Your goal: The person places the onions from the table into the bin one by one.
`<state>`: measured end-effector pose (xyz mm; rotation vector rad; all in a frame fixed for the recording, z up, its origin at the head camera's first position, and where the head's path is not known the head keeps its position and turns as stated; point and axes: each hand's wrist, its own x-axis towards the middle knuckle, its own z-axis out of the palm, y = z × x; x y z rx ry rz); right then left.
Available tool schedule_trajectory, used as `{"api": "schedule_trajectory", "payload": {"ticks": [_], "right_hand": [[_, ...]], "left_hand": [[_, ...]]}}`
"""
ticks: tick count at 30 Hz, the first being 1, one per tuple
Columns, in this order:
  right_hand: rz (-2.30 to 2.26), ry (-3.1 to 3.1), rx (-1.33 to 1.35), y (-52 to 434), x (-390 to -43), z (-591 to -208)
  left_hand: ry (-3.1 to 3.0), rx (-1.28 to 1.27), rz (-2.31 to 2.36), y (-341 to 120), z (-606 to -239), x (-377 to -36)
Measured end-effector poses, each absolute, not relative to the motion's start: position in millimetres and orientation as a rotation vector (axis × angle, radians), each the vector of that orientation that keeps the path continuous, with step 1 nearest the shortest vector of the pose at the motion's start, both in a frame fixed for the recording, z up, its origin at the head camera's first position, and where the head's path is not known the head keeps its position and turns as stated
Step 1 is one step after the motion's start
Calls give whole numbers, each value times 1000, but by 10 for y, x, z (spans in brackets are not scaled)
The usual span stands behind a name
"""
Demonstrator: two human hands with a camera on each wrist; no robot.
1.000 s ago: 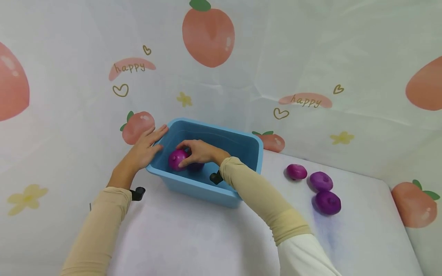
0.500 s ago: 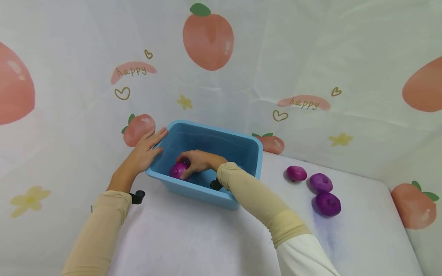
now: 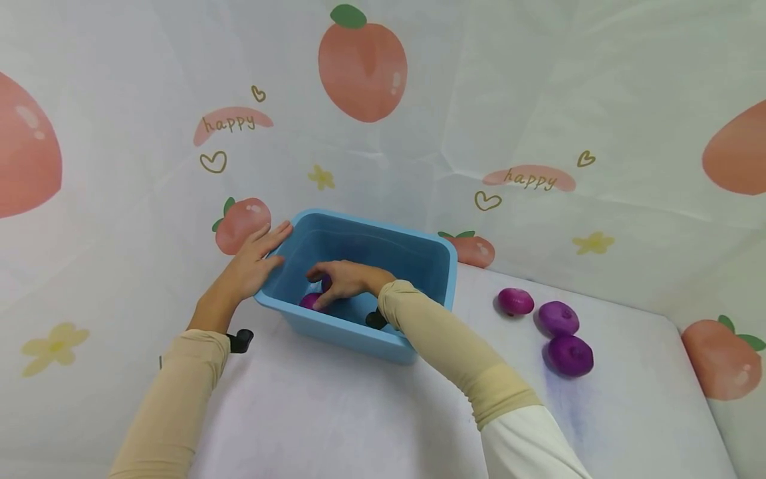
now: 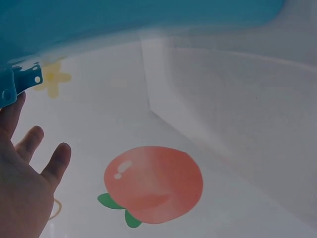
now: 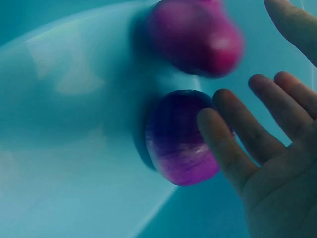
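My right hand reaches down inside the blue plastic tub. Its fingers are spread in the right wrist view, beside a dark purple onion; the fingertips overlap its edge there, and contact cannot be told. A pinker onion, blurred, lies near it in the tub, apart from the fingers. Against the tub's left end rests my left hand, with fingers extended at the rim. The left wrist view has that hand next to a handle bracket on the tub, its fingertips partly hidden.
On the white table right of the tub lie three purple onions: a pinkish one, a lighter one and a darker one, the last two touching. A printed white cloth rises behind the tub.
My right hand has lowered the pinkish onion into the tub and let it go; its fingers have since spread apart. The left hand has stayed at the rim.
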<state>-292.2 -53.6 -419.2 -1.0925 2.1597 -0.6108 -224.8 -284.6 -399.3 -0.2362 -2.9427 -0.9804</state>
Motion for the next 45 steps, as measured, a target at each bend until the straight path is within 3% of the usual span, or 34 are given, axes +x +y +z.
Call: {"api": "schedule_trajectory", "payload": {"ticks": [14,25,35,45], "right_hand": [[-615,2124,-1037,-475,-2947,-4129],[-840,2091,-1025,-234,-3028,-3778],[-1050,2185,-1026,291,-3041,-3345],[-1335,2409,-943,987,-3022,-3213]], "left_hand": [[-2945,-261,-991,-2817,-3990,-2262],[-2951,-254,-1035,-2820,-4033,-2279],[-2940,-233,-1017,-2851,-4035,-2285],[-2937,-211,-1043,-2855,-3996,-2267]]}}
